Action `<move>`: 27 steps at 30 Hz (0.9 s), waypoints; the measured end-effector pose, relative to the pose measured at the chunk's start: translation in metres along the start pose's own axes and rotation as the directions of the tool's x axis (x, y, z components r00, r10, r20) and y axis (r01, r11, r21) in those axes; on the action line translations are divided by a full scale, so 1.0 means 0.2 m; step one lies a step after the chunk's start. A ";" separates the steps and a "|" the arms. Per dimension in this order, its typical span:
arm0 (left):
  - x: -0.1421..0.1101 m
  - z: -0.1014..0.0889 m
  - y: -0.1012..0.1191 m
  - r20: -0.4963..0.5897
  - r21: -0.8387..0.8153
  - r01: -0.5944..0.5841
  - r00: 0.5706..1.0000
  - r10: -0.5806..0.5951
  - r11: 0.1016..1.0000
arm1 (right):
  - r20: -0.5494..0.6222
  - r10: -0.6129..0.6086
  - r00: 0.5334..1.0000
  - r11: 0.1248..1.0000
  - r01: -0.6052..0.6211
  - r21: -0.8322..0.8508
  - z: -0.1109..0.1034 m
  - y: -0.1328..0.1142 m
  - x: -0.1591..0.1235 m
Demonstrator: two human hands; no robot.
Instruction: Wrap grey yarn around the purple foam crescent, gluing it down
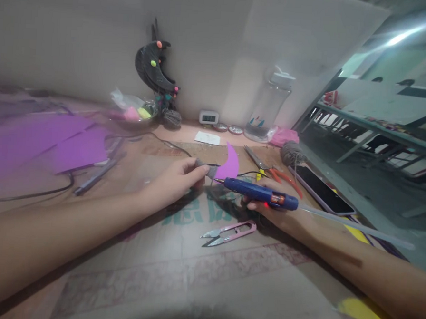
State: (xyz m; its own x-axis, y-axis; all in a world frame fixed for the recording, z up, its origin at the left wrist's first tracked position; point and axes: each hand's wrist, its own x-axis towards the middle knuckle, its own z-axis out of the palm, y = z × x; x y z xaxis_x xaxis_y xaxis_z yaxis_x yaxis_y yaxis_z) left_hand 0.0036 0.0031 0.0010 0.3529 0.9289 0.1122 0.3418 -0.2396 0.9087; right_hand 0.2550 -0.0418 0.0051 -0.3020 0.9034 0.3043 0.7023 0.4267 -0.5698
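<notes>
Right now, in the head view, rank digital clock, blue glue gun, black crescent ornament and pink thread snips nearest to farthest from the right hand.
1. Blue glue gun: in the right hand.
2. Pink thread snips: left, nearer camera.
3. Digital clock: left, near wall.
4. Black crescent ornament: far left, against wall.

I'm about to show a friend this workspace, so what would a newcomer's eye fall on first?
Probably the blue glue gun in the right hand, its nozzle by the gray-wrapped end of a purple curved piece pinched in the left hand. Next, the dark crescent ornament with bright balls, upright at the back. The purple sheets, partly blurred, stand out at far left.
</notes>
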 end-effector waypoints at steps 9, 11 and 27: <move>0.01 0.00 -0.03 0.006 -0.007 -0.018 1.000 0.018 1.000 | -0.026 -0.022 0.999 0.997 0.020 -0.076 0.00 0.04 0.00; 0.01 0.00 -0.03 0.011 -0.003 -0.024 1.000 0.024 1.000 | -0.016 -0.030 0.999 0.997 0.028 -0.070 0.01 0.05 0.00; 0.01 0.01 -0.02 0.043 -0.050 -0.019 0.999 0.021 0.999 | -0.012 -0.034 0.999 0.983 0.031 -0.180 0.01 0.03 0.02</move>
State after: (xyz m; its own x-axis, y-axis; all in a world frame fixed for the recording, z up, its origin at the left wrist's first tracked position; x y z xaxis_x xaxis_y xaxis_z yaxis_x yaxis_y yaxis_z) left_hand 0.0049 0.0052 -0.0024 0.3974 0.9105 0.1141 0.2910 -0.2430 0.9253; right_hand 0.2559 -0.0364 0.0012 -0.3181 0.8879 0.3325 0.7971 0.4403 -0.4132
